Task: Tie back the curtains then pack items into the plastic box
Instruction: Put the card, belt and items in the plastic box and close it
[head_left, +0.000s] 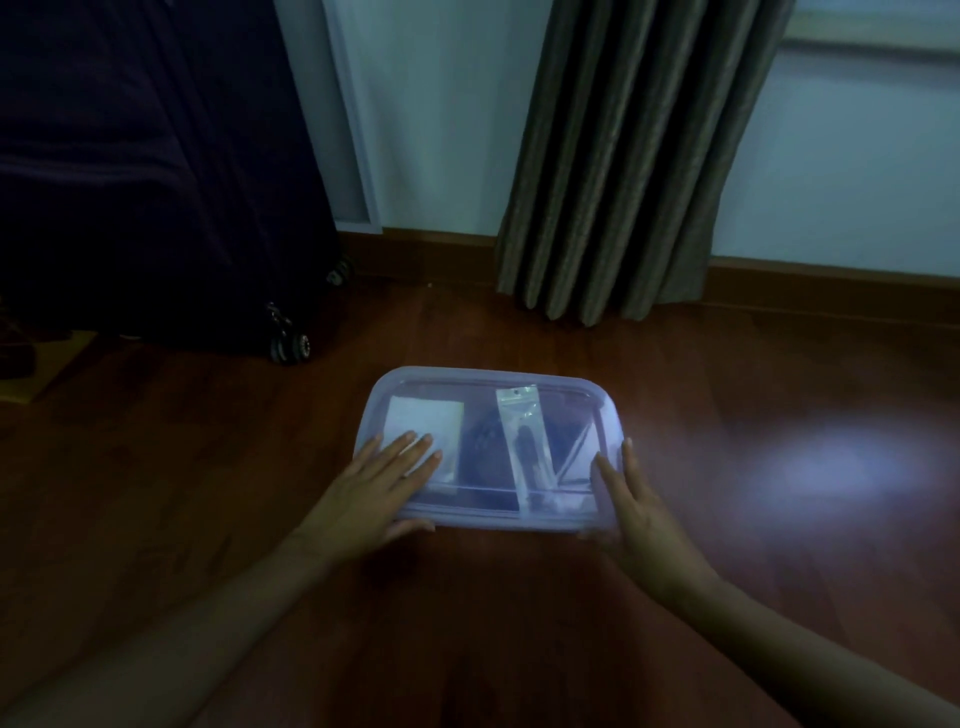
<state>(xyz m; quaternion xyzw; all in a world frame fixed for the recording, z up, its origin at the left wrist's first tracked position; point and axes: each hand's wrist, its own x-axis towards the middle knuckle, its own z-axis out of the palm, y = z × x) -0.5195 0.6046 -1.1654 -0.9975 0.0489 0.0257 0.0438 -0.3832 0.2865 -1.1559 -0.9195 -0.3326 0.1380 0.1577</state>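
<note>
Translucent plastic, pale lilac in this dim light: the plastic box (491, 449) sits on the reddish wooden floor (519, 623) with its lid (483, 375) on. Through the lid a white packet (423, 421), a long clear sachet (522, 447) and something dark between them show. The left hand (382, 488) lies flat, fingers spread, on the lid's near-left corner, thumb at the front edge. The right hand (631, 504) presses open against the box's right side. Beyond hangs a grey-brown curtain (623, 156), its hem at the floor; a dark wheeled suitcase (145, 182) stands to the left.
</note>
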